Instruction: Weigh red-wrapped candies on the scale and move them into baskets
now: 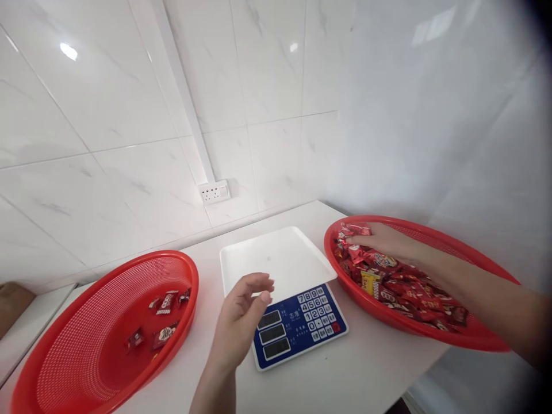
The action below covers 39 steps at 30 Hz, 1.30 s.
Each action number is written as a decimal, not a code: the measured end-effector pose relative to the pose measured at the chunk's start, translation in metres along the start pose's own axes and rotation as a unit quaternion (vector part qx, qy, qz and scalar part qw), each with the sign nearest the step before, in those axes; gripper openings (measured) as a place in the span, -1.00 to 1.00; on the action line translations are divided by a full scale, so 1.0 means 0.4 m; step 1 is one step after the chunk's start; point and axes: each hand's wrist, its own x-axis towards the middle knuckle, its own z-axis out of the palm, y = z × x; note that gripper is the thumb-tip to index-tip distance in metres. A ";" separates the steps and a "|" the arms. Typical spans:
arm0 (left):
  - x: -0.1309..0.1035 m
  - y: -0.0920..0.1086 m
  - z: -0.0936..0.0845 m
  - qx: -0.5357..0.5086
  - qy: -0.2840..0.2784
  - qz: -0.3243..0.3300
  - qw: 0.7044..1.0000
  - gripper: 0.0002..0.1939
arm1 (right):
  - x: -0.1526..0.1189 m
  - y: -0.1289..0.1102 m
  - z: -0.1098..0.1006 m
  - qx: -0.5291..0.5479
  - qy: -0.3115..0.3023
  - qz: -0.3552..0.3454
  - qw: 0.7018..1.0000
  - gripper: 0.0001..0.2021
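Observation:
My left hand [244, 322] hovers over the front left of a weighing scale [297, 330], fingers curled and apart from the thumb, holding nothing. The scale has a white tray [269, 259] with nothing on it and a blue keypad panel. On the right, my right hand [382, 238] reaches into a red basket [366, 307] full of wrapped candies [405, 287]. Its fingertips are among red wrappers at the basket's left end; what they grip is hard to make out. A yellow wrapper [370, 283] lies among the red ones.
At the left, another red basket [81, 316] holds several wrapped candies [166, 302]. Both baskets and the scale stand on a white table [332, 379]. Behind is a tiled wall with a socket [214, 192]. A brown box [12, 305] shows at the far left.

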 end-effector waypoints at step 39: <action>0.039 -0.092 -0.006 0.138 0.011 -0.060 0.989 -0.67 | -0.026 -0.284 0.278 0.144 -0.124 -0.174 0.966 -0.80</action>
